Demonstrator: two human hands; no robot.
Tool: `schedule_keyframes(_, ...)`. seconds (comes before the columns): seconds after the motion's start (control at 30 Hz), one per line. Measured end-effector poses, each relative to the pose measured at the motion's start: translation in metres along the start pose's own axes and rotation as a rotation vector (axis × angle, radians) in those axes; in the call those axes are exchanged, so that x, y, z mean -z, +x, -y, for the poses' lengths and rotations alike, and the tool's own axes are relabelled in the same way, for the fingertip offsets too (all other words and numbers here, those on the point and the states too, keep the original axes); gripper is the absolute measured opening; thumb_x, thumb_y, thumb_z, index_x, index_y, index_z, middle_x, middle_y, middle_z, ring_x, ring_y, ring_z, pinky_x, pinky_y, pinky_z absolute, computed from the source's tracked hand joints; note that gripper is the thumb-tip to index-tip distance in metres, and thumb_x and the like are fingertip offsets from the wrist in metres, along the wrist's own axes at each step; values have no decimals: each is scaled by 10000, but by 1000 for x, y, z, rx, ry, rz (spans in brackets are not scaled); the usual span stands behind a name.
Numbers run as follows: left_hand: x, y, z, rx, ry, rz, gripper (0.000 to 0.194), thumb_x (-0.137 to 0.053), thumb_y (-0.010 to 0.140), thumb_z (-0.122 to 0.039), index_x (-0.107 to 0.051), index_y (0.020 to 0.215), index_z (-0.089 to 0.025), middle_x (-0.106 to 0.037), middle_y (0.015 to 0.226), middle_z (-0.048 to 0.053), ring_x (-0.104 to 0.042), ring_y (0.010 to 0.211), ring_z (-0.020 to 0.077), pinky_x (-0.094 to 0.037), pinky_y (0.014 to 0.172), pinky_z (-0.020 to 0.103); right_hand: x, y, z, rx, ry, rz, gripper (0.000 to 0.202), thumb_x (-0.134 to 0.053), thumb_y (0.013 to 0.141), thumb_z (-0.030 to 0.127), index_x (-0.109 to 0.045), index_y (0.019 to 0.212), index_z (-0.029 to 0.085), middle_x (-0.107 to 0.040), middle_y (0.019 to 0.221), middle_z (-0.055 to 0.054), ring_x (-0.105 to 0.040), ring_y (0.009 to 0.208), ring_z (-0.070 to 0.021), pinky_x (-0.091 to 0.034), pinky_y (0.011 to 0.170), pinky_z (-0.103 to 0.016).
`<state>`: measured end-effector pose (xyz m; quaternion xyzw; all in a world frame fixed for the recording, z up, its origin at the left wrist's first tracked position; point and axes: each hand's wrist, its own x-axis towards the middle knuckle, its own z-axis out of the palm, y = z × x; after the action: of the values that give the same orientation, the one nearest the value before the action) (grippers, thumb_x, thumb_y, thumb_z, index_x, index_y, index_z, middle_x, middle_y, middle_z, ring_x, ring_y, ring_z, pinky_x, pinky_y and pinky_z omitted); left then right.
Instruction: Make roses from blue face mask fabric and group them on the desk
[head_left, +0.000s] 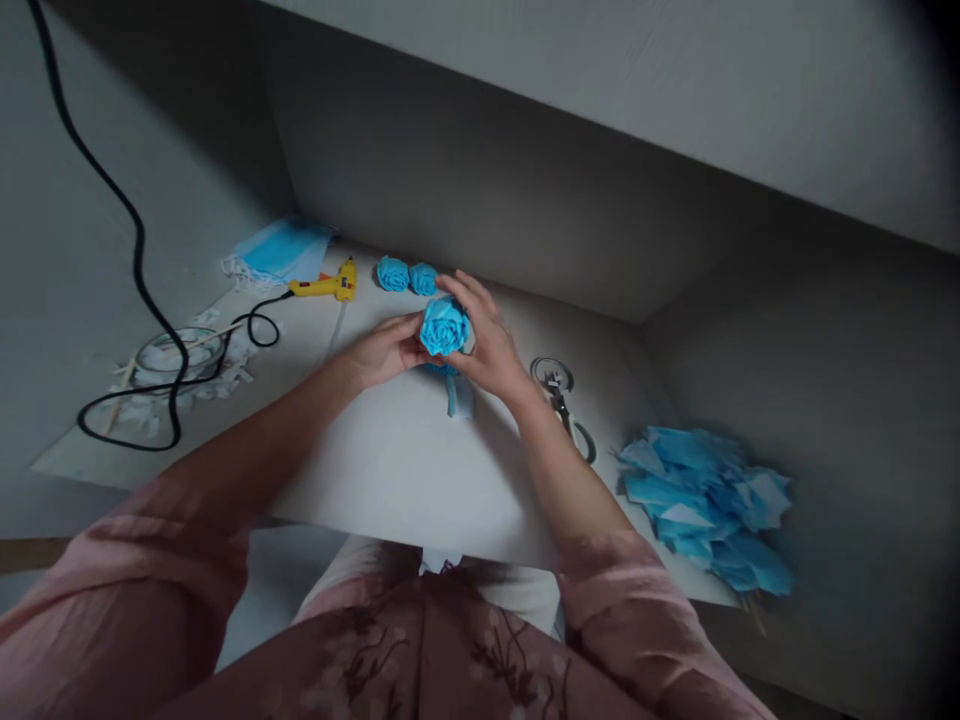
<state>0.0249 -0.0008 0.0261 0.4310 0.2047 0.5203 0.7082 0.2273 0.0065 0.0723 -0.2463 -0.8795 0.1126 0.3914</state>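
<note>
A blue rose of ruffled, folded material (444, 327) is between my two hands, above the middle of the table. My left hand (391, 348) grips it from the left, fingers pressed against its side and underside. On the other side, my right hand (491, 345) curves round it with the thumb underneath and the fingers above. Just below the hands, a narrow blue strip (451, 396) lies on the tabletop; its upper end is partly hidden. Two similar blue roses (393, 273) sit behind the hands near the back wall.
A yellow glue gun (322, 285) lies back left, its black cable (139, 240) looping near a round container (180, 350) among white scraps. Blue face masks (281, 250) lie behind it. Scissors (561, 405) rest right of my right hand; cut blue sheets (705, 500) are piled front right.
</note>
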Motion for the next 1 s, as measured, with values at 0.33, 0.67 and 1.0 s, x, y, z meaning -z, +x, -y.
schedule_keyframes(0.33, 13, 3, -1, -559, 732, -198, 662, -911, 727, -457, -723, 1317, -224, -741, 1335, 108, -673, 1275, 278, -516, 1103, 393, 8, 4, 17, -385, 469, -246, 792, -837, 723, 754, -657, 1304, 247, -737, 1385, -123, -701, 1298, -316, -529, 1181, -516)
schedule_keyframes(0.67, -3, -6, -3, -322, 676, -209, 386, -870, 717, -542, -793, 780, -169, -779, 787, 44, -703, 763, 213, -602, 755, 346, 0, 16, 18, -233, 565, 11, 1421, -921, 531, 812, -292, 1708, 327, -392, 1753, -132, -329, 1657, -362, -369, 1313, -561)
schedule_keyframes(1.0, 9, 0, 12, -347, 587, -111, 476, -907, 643, -655, -809, 768, -207, -808, 845, 59, -765, 931, 315, -647, 878, 452, 1, 17, 38, -168, 461, 95, 1438, -871, 667, 794, -80, 1758, 293, -575, 1609, -149, -328, 1654, -373, -252, 1359, -645)
